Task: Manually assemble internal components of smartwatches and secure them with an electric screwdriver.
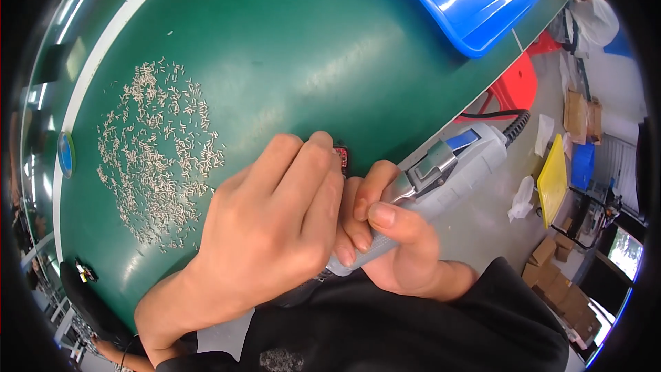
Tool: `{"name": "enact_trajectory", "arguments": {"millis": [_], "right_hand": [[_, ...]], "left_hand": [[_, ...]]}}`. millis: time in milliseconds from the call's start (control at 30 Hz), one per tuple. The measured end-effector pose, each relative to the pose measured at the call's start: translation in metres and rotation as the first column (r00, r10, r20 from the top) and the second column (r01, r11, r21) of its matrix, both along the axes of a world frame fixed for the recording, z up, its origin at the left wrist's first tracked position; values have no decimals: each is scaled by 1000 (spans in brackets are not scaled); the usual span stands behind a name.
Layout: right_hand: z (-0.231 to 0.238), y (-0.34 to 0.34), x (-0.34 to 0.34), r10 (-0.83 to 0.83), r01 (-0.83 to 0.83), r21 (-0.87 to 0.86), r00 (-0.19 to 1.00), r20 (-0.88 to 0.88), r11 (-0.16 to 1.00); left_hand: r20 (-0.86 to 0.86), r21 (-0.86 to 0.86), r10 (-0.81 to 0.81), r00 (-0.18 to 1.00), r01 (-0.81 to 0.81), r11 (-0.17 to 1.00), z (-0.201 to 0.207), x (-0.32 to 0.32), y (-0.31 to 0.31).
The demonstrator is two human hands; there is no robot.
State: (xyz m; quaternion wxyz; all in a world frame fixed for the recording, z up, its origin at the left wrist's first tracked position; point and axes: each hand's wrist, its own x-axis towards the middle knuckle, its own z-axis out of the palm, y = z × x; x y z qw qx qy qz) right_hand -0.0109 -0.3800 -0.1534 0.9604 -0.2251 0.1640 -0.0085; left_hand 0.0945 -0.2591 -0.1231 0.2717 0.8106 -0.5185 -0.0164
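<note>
Grey power screwdriver (447,169) in right hand's (392,241) grip, left hand (275,220) just beside.

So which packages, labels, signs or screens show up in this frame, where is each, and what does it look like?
Round sticker: left rim of the green table, blue with a pale edge.
Blue label panel: on the grey handheld tool gripped by the right hand, a slanted rectangle.
Cardboard boxes: on the floor at lower right, brown, stacked.
Small red item: just behind the left hand, mostly hidden; too small to tell.
</note>
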Motion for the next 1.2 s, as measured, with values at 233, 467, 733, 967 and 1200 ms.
{"name": "enact_trajectory", "arguments": {"millis": [233, 467, 733, 967, 1200], "right_hand": [[-3, -3, -2, 1, -1, 45, 1000, 5, 999], [-1, -30, 9, 88, -87, -18, 984, 156, 996], [35, -103, 55, 314, -155, -331, 805, 504, 931], [39, -110, 77, 376, -99, -517, 801, 466, 851], [34, -104, 79, 345, -81, -524, 835, 429, 848]], "left_hand": [[268, 48, -110, 957, 101, 994, -7, -3, 3], [325, 77, -112, 939, 91, 993, -9, -2, 6], [287, 99, -95, 953, 69, 993, -16, -11, 10], [336, 100, -85, 938, 54, 994, -19, -13, 13], [350, 89, -87, 933, 59, 994, -21, -12, 14]]}}
